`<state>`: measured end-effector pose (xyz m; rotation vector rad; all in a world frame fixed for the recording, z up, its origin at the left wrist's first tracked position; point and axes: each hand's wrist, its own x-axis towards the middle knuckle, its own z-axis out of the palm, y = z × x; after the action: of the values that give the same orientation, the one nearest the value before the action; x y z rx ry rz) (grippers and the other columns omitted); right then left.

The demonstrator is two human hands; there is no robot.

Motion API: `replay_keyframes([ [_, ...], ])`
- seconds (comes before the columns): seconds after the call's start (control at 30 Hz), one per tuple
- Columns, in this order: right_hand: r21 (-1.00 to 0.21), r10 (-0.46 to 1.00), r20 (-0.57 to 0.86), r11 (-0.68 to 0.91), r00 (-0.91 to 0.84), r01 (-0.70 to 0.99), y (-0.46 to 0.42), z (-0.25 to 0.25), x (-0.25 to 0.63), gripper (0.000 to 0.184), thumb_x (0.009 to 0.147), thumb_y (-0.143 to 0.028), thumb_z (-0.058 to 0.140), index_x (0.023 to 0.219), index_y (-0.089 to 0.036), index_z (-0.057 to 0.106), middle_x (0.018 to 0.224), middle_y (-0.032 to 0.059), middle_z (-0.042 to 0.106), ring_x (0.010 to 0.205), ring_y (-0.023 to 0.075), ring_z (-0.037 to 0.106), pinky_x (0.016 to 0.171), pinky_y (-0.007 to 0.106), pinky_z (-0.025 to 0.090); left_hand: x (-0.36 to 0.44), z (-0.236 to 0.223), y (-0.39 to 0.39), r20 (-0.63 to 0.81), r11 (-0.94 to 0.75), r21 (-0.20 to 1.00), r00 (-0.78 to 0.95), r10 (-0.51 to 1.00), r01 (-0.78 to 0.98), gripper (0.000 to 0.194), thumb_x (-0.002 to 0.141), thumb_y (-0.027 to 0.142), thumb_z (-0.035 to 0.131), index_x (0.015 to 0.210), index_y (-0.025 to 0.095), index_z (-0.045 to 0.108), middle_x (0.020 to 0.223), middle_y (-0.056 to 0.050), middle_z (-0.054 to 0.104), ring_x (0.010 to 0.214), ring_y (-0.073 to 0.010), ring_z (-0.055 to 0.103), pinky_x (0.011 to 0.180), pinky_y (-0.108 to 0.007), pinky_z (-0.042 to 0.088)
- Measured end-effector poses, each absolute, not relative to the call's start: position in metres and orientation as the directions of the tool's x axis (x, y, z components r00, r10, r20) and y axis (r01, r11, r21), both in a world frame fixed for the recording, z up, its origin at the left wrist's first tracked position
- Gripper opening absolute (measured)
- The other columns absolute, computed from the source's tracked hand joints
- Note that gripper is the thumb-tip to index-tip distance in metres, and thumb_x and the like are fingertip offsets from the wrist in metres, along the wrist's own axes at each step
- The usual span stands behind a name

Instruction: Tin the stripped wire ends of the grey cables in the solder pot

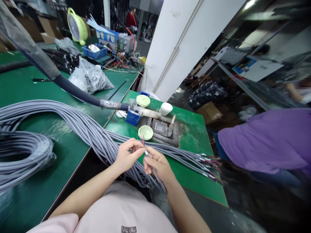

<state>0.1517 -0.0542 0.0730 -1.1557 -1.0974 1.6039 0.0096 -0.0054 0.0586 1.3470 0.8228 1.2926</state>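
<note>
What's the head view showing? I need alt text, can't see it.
Two bare hands hold a grey cable, thin coloured wires bared at its tip, near a green table. A bundle of grey cables runs past them; a pale green bowl sits just beyond.

The bare left hand (128, 155) pinches fine coloured wires (142, 140) at the tip of a thin grey cable (156, 174) held by the bare right hand (160, 164); a round pale-green bowl (145, 132) sits just beyond, on the green tabletop (194, 137).

1 head-worn view, forward and down over the green tabletop (191, 137), close above
</note>
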Motion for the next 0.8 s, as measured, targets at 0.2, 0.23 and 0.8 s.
replay_keyframes([
  [0.2, -0.955, 0.974, -0.143, -0.183, -0.178, -0.235, -0.036, 0.069, 0.153, 0.033, 0.083, -0.044, 0.061, 0.092, -0.013, 0.068, 0.033, -0.0102, 0.039, 0.030, 0.0062, 0.030, 0.043, 0.024, 0.039, 0.014, 0.057, -0.014, 0.358, -0.335, 0.924, 0.113, 0.927, -0.184, 0.015, 0.073, 0.032, 0.075, 0.068, 0.018, 0.071, 0.056, 0.002, 0.053, 0.051, -0.0089, 0.044, 0.051, -0.023, 0.037],
  [0.23, -0.965, 0.979, -0.129, -0.160, -0.155, -0.208, -0.035, 0.070, 0.154, 0.031, 0.082, -0.043, 0.063, 0.089, -0.013, 0.069, 0.035, -0.0091, 0.041, 0.032, 0.0068, 0.033, 0.044, 0.024, 0.039, 0.015, 0.058, -0.015, 0.344, -0.316, 0.926, 0.113, 0.932, -0.208, 0.016, 0.073, 0.034, 0.075, 0.068, 0.019, 0.071, 0.056, 0.002, 0.053, 0.051, -0.0093, 0.045, 0.052, -0.023, 0.038],
  [0.8, -0.763, 0.995, 0.096, 0.074, 0.000, 0.642, 0.027, 0.084, 0.181, 0.028, 0.072, -0.033, 0.056, 0.050, -0.017, 0.050, 0.050, -0.0041, 0.039, 0.052, 0.0089, 0.035, 0.053, 0.025, 0.026, 0.005, 0.026, -0.001, 0.212, -0.204, 0.976, 0.133, 0.968, -0.077, 0.025, 0.080, 0.028, 0.065, 0.102, 0.016, 0.061, 0.068, 0.002, 0.059, 0.060, -0.0095, 0.052, 0.062, -0.023, 0.043],
])
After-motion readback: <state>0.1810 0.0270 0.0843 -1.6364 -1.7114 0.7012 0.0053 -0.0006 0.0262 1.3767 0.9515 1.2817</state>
